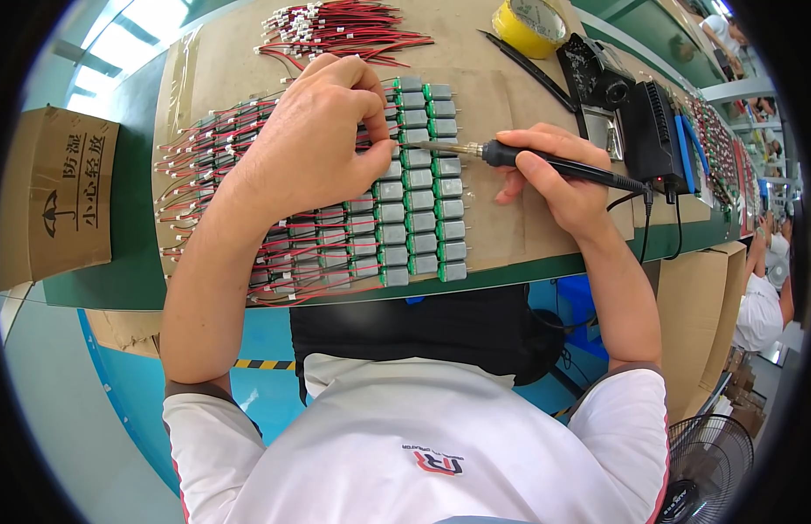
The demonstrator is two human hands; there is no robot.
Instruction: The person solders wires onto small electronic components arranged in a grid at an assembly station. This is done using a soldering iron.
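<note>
Small silver motors with green ends (421, 199) lie in close columns on a brown cardboard sheet (501, 223). Red and black wires (205, 166) with white plugs run from the motors on the left. Over the upper part of these rows, my left hand (323, 135) is closed in a pinch; whatever its fingertips hold is hidden. My right hand (554, 170) grips a soldering iron (501, 154) by its black handle. The iron's metal tip points left and reaches the motors beside my left fingertips. Whether it touches one I cannot tell.
Loose red and black leads (353, 31) are heaped at the far side. Beyond my right hand are a yellow tape roll (532, 24), a black slim tool (532, 70), an iron stand (597, 74) and a black corded box (650, 131). A carton (61, 201) stands left.
</note>
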